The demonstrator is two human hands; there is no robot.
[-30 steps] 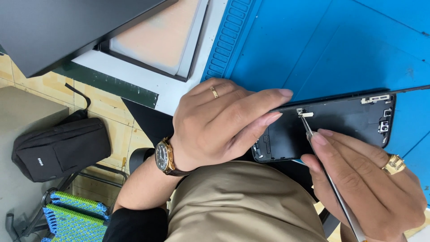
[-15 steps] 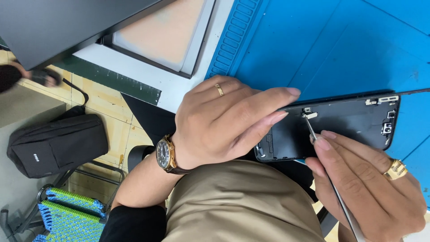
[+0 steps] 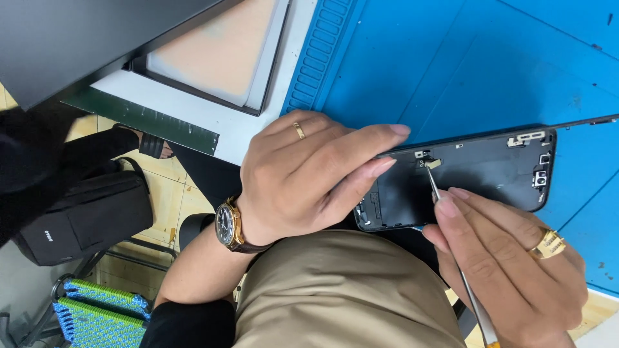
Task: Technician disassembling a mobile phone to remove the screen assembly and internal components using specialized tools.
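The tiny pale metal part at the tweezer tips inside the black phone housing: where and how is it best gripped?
Probably by its long edges, from above at the slant of the thin metal tweezers in the right hand. The tiny pale metal part lies flat in the black phone housing, which the left hand steadies.

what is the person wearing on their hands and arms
The left hand has a thin gold ring and a gold-cased, dark-dialled wristwatch on a brown strap; a black sleeve sits higher up. The right hand wears a chunky gold ring. Fingernails are long.
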